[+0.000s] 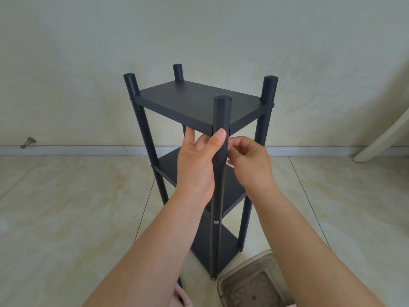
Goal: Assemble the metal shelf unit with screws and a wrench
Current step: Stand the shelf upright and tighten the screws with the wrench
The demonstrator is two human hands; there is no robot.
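Note:
A dark grey metal shelf unit (194, 100) stands upright on the tiled floor, with three shelves and round corner posts. My left hand (197, 167) grips the near front post (221, 120) just under the top shelf, thumb along the post and fingers behind it. My right hand (247, 160) is at the same post from the right, its fingers curled and pinched close to the post near the shelf corner; whatever they pinch is hidden. A silver screw head (215, 222) shows lower on that post. No wrench is in view.
A clear plastic container (250, 282) lies on the floor at the shelf's foot, bottom right. A pale wall and baseboard run behind. A white slanted leg (380, 138) stands at right, and a small metal fitting (28, 141) sits at the wall's base at left.

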